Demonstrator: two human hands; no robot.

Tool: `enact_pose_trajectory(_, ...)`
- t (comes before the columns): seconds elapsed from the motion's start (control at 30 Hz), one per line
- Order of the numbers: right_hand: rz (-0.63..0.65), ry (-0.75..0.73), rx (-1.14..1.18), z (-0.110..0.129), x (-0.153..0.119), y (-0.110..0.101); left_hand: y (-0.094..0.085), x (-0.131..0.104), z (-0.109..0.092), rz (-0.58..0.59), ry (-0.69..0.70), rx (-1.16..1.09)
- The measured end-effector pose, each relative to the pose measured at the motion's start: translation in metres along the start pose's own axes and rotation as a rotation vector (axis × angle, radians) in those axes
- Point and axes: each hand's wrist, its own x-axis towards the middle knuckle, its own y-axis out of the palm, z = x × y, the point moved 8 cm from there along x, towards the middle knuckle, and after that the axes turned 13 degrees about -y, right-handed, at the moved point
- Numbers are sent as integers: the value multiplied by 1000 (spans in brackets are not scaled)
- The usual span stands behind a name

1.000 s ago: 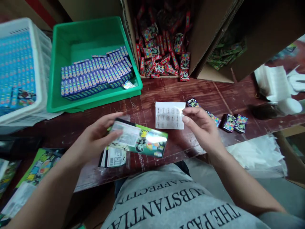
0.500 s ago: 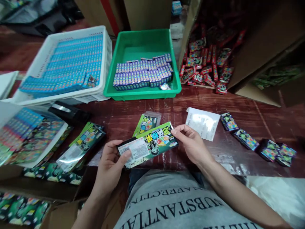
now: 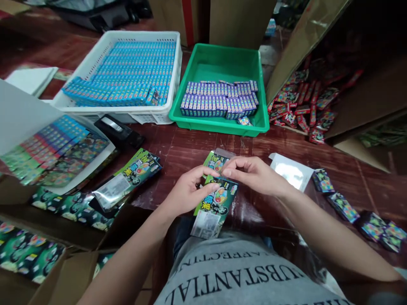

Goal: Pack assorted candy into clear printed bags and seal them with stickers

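A flat green-and-black candy packet point(image 3: 219, 203) with a white label at its lower end hangs upright in front of my shirt. My left hand point(image 3: 187, 188) grips its top end between thumb and fingers. Closed in a pinch, my right hand point(image 3: 254, 173) meets the left fingertips at the packet's top edge; what exactly lies under its fingertips is partly hidden. Just behind, a similar packet point(image 3: 211, 159) with a clear end lies on the table, partly covered by my hands. To the left, more such packets point(image 3: 136, 169) overlap in a small pile.
Behind stand a white basket point(image 3: 176, 67) of blue boxes and a green tray point(image 3: 222, 126) of purple boxes. A white card point(image 3: 291, 171) and several small dark packs point(image 3: 343, 206) lie right. Left are a black device point(image 3: 117, 131) and an open carton point(image 3: 60, 273). Red packs point(image 3: 313, 101) fill another carton.
The candy packet has turned from lying nearly sideways to upright. My left hand has moved from its label end to its top end, beside the right hand. The view has shifted left.
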Motion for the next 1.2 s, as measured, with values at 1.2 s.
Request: enact_pose_trajectory(1.2,-32,-115,-339,-42,176,173,-196,-88,43,-538,-545,1272)
